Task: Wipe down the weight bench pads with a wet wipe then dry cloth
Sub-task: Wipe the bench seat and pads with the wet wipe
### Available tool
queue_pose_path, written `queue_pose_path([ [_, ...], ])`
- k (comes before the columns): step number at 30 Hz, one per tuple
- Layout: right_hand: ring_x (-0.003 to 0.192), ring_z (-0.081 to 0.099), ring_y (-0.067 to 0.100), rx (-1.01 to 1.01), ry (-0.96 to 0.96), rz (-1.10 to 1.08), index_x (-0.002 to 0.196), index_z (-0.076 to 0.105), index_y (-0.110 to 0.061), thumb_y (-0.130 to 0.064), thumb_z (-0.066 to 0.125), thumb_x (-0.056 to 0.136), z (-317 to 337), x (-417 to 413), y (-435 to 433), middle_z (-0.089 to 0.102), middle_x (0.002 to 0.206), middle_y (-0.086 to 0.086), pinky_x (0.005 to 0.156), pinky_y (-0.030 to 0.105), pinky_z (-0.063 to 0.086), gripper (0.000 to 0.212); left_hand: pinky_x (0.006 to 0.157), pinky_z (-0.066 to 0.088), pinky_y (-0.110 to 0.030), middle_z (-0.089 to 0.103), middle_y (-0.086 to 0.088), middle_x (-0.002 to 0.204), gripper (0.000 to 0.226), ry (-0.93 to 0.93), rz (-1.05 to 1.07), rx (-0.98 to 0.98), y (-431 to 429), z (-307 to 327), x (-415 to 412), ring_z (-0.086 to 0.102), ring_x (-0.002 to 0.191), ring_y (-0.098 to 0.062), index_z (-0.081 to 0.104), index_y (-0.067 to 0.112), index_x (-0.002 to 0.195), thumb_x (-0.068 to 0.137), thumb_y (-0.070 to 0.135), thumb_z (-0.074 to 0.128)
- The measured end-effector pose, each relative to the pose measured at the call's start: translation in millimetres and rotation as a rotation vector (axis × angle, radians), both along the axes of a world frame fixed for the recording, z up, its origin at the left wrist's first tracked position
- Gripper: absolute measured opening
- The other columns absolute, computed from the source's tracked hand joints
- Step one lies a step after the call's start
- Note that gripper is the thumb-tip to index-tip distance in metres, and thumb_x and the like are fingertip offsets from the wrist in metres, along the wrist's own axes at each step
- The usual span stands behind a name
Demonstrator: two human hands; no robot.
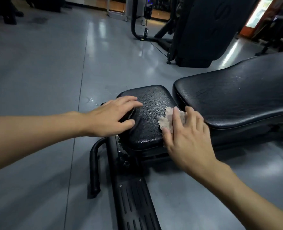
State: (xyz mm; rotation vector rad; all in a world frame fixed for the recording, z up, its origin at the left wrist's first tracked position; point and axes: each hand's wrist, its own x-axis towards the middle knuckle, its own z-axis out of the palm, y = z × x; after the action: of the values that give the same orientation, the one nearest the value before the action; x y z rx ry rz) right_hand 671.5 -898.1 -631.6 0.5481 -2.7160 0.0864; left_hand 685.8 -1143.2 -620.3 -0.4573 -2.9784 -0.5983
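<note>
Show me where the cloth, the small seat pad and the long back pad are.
cloth [167, 120]: head view, on its frayed left part.
small seat pad [150, 103]: head view, on the bare middle of its top.
long back pad [237, 97]: head view, on its top surface.

One wide-angle camera, worn on the head, looked forward and steeply down from the foot end of the bench, close above the seat pad [151, 112]. The left hand [110, 117] and right hand [189, 140] reached in from the frame's left edge and lower right corner, with the floor [38, 72] receding beyond.
</note>
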Motion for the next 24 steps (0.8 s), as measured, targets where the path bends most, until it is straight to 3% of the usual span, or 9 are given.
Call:
queue_pose_path([
  [2, 0.124, 0.042, 0.039, -0.068, -0.013, 0.004, 0.147, 0.035, 0.0, -0.045, 0.036, 0.095, -4, 7, 1, 0.044, 0.137, 0.025, 0.103, 0.05, 0.04, 0.069, 0.118, 0.022, -0.044, 0.026, 0.005, 0.157, 0.071, 0.035, -0.014, -0.004, 9, 1, -9, 0.024, 0.144, -0.013, 0.035, 0.034, 0.146, 0.081, 0.063, 0.028],
  [6, 0.132, 0.038, 0.043, 0.001, -0.089, 0.044, 0.148, 0.029, 0.003, -0.041, 0.025, 0.098, -8, 7, 3, 0.038, 0.144, 0.03, 0.112, 0.051, 0.032, 0.067, 0.119, 0.016, -0.047, 0.018, 0.004, 0.161, 0.072, 0.01, -0.033, -0.166, 19, -8, -20, 0.013, 0.149, -0.017, 0.024, 0.045, 0.148, 0.082, 0.071, 0.016],
  [10, 0.116, 0.051, 0.046, -0.117, -0.272, -0.027, 0.144, 0.03, 0.001, -0.039, 0.03, 0.099, 10, -33, -7, 0.047, 0.133, 0.028, 0.096, 0.047, 0.04, 0.061, 0.12, 0.007, -0.046, 0.009, 0.005, 0.162, 0.071, -0.013, -0.024, -0.219, 23, -17, -21, 0.003, 0.15, -0.017, 0.015, 0.046, 0.148, 0.082, 0.071, 0.009],
  [13, 0.117, 0.053, 0.044, -0.185, -0.411, -0.098, 0.142, 0.029, -0.006, -0.037, 0.033, 0.1, 23, -64, -21, 0.047, 0.139, 0.025, 0.091, 0.045, 0.04, 0.052, 0.12, 0.008, -0.046, 0.01, 0.005, 0.162, 0.07, 0.005, -0.016, -0.22, 24, -18, -21, 0.003, 0.15, -0.017, 0.015, 0.046, 0.147, 0.082, 0.07, 0.009],
  [16, 0.118, 0.051, 0.043, -0.107, -0.365, -0.068, 0.152, 0.018, -0.011, -0.045, 0.021, 0.099, 16, -57, -19, 0.039, 0.144, 0.024, 0.094, 0.048, 0.041, 0.063, 0.12, 0.009, -0.046, 0.01, 0.005, 0.162, 0.069, 0.008, -0.017, -0.232, 23, -18, -21, 0.003, 0.15, -0.017, 0.015, 0.045, 0.147, 0.083, 0.07, 0.009],
  [19, 0.111, 0.05, 0.04, 0.001, -0.307, -0.053, 0.152, 0.017, -0.009, -0.05, 0.01, 0.096, 9, -30, -3, 0.04, 0.138, 0.024, 0.09, 0.048, 0.045, 0.07, 0.119, 0.011, -0.046, 0.014, 0.005, 0.161, 0.069, 0.027, -0.025, -0.225, 22, -18, -22, 0.007, 0.15, -0.018, 0.018, 0.044, 0.147, 0.084, 0.07, 0.01],
  [22, 0.112, 0.051, 0.042, -0.057, -0.301, -0.061, 0.153, 0.01, -0.004, -0.043, 0.03, 0.1, 11, -17, 1, 0.044, 0.131, 0.026, 0.094, 0.046, 0.042, 0.068, 0.118, 0.011, -0.047, 0.017, 0.004, 0.159, 0.068, 0.048, -0.029, -0.227, 22, -19, -23, 0.01, 0.149, -0.02, 0.021, 0.043, 0.146, 0.084, 0.069, 0.011],
  [24, 0.113, 0.052, 0.043, -0.053, -0.288, -0.056, 0.152, 0.013, -0.002, -0.039, 0.034, 0.1, 14, -24, -7, 0.044, 0.132, 0.027, 0.095, 0.047, 0.042, 0.067, 0.118, 0.011, -0.046, 0.016, 0.005, 0.159, 0.07, 0.036, -0.025, -0.229, 22, -17, -23, 0.009, 0.149, -0.02, 0.021, 0.043, 0.147, 0.083, 0.07, 0.01],
])
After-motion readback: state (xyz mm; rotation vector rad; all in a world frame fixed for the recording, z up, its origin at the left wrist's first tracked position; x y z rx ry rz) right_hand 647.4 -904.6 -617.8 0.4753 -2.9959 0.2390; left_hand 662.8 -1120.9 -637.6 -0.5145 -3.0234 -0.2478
